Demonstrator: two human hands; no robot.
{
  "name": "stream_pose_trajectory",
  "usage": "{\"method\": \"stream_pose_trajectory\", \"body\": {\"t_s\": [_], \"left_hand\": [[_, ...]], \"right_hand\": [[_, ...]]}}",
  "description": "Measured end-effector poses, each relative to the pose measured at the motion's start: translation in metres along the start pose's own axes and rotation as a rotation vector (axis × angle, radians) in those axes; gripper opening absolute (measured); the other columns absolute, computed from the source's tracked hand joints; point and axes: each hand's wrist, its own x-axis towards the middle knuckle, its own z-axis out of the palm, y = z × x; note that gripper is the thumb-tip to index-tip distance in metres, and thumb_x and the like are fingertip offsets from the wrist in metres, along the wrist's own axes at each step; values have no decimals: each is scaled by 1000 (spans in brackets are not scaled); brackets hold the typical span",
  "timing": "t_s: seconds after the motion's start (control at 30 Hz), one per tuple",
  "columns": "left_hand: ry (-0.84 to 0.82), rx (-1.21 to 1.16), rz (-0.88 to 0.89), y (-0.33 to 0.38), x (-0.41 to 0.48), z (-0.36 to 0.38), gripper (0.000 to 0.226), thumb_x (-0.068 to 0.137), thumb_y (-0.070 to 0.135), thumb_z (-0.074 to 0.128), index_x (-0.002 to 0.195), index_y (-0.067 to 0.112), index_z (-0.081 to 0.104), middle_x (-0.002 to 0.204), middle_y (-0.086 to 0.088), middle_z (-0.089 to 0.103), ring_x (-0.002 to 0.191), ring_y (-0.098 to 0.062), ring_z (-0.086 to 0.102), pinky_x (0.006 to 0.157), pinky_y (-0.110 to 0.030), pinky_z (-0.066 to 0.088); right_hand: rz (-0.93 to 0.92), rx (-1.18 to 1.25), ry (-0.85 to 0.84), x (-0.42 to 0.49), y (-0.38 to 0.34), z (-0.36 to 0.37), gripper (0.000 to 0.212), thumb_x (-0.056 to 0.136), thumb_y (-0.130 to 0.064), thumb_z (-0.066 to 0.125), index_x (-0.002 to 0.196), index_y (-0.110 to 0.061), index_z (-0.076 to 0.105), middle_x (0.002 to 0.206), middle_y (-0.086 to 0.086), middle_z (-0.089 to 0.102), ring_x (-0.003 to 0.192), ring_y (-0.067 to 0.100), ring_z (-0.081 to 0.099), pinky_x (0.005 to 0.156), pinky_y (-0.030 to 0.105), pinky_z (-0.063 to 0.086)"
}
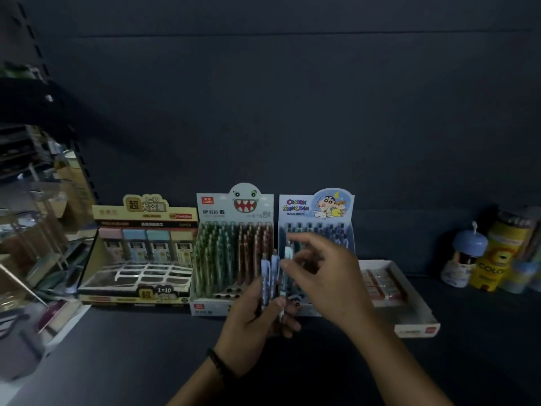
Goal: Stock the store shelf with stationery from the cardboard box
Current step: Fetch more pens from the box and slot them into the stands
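My left hand [251,326] grips a small bunch of blue-and-white pens [270,276], tips down, in front of the displays on the dark shelf [131,347]. Above it, my right hand [328,276] pinches the top of one light-blue pen [288,253] in that bunch. Directly behind my hands stands the blue Crayon Shinchan pen display box [317,209], holding several pens and partly hidden by my right hand. The cardboard box is not in view.
Left of the blue box stands a monster-face pen display [234,230] full of green and red pens, then a gold lead-refill display [140,250]. A white tray of erasers [409,306] lies at right; canisters [491,259] stand far right. Clutter shows past the shelf's left end.
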Motion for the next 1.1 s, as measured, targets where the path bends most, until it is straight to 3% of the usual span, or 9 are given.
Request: {"method": "stream_pose_trajectory", "body": {"t_s": [0.13,0.23,0.33,0.5,0.67,0.77,0.9,0.97,1.1], "left_hand": [[23,-10,-1,-1,0,1,30,109,10,50,136,19,57,97,-21,74,80,-39,74,71,-43,60],[107,-1,37,-2,0,-1,29,110,12,49,133,22,63,92,-20,71,78,-38,72,66,-42,59],[191,87,102,-2,3,-4,33,111,16,47,137,28,64,73,-8,56,63,-28,50,57,-37,43],[152,28,26,-5,3,-5,34,112,22,43,141,30,59,65,3,35,56,-15,27,52,-33,24],[85,-146,-76,3,-1,-2,27,109,0,34,124,14,51,72,-2,32,65,-24,15,58,-33,20],[60,-65,-29,7,-3,-2,20,111,1,34,108,17,46,75,-8,43,62,-21,27,57,-31,29],[30,19,60,8,-4,0,9,112,3,39,115,0,46,87,-8,64,65,-23,51,61,-29,46],[28,15,63,6,-3,0,14,111,2,40,122,-4,45,94,-12,68,68,-26,57,64,-31,50],[-3,57,77,6,-5,3,16,110,2,43,126,1,47,100,-17,73,72,-29,65,66,-36,53]], "right_hand": [[-14,47,22,1,-1,5,40,91,-30,83,127,-42,71,79,-12,69,74,4,72,73,31,60],[-31,82,183,4,-3,-3,35,91,-24,83,122,-36,71,76,-12,73,73,4,72,71,22,58],[-96,62,337,3,-3,-12,29,93,-20,82,119,-29,73,74,-13,73,72,3,73,69,13,55],[-158,-113,325,3,8,-1,30,95,-22,79,125,-22,75,76,-17,71,72,-4,70,71,2,48],[-134,-233,234,8,17,14,33,99,-33,73,131,-26,71,81,-11,73,71,4,69,75,35,63],[-93,-309,153,10,16,18,31,100,-33,70,130,-27,67,87,-8,75,77,13,71,76,37,61],[-54,-423,13,9,14,21,17,102,-32,68,117,-31,59,88,0,76,80,24,72,70,39,61],[-49,-411,-2,8,14,17,12,104,-32,64,115,-32,59,85,-2,75,77,20,71,69,41,62],[-26,-187,125,0,7,2,20,104,-38,61,121,-35,71,78,-13,74,67,-2,69,64,25,57]]}}
